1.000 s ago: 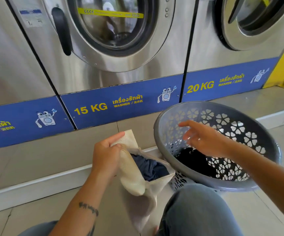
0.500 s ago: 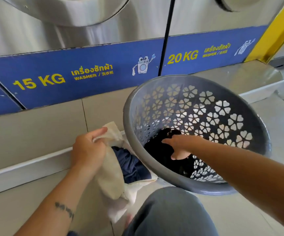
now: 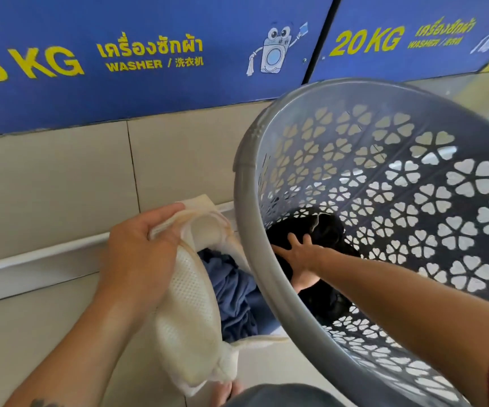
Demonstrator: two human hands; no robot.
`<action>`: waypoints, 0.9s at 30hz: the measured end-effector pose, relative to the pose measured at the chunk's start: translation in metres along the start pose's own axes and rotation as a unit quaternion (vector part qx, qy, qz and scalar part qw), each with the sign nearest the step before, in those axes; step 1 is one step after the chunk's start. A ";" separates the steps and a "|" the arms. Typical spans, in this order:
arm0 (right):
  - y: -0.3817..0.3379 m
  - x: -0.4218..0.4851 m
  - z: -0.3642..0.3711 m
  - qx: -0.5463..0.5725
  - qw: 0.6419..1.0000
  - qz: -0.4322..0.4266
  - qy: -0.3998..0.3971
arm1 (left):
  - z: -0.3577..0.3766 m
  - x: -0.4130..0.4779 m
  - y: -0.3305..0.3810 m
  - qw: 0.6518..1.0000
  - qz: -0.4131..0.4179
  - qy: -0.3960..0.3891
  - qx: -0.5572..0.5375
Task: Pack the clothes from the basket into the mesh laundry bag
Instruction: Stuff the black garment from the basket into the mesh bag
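Note:
A grey plastic basket [image 3: 413,186] with flower cut-outs stands tilted toward me at the right. At its bottom lies a black garment [image 3: 330,230]. My right hand [image 3: 299,255] reaches deep inside, and its fingers dig into the black cloth with their tips hidden in the folds. To the left of the basket, my left hand [image 3: 140,251] grips the rim of the cream mesh laundry bag [image 3: 190,315] and holds it open. Inside the bag sits a navy blue garment [image 3: 231,292]. The basket rim covers the bag's right side.
Blue washer panels marked 15 KG [image 3: 149,54] and 20 KG [image 3: 399,39] run across the top above a beige tiled plinth [image 3: 61,186]. A white ledge [image 3: 32,259] runs below it. My knee in grey jeans [image 3: 281,396] is at the bottom edge.
The view dropped and moved closer. My right hand went from above the basket down to the black garment at its bottom. My left hand kept hold of the bag rim.

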State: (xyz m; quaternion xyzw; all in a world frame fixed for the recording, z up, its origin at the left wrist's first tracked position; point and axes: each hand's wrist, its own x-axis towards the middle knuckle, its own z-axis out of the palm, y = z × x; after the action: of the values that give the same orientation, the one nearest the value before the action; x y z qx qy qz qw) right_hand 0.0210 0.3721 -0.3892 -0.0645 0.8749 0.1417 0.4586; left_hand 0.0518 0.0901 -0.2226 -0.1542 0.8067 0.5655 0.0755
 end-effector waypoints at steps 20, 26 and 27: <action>0.023 -0.158 -0.070 0.198 0.954 -0.031 0.225 | -0.046 -0.055 0.018 0.993 0.065 -0.022 0.099; 0.020 -0.229 -0.075 0.268 0.897 -0.016 0.350 | -0.071 -0.082 0.018 0.981 0.075 -0.046 0.170; 0.018 -0.236 -0.075 0.288 0.883 -0.014 0.371 | -0.075 -0.085 0.019 0.980 0.072 -0.045 0.180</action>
State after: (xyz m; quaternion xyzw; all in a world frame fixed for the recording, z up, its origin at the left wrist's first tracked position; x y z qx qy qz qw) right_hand 0.0931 0.3620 -0.1517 0.0107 0.9823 -0.1575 0.1011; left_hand 0.1292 0.0398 -0.1540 -0.0540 0.8999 0.4218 0.0970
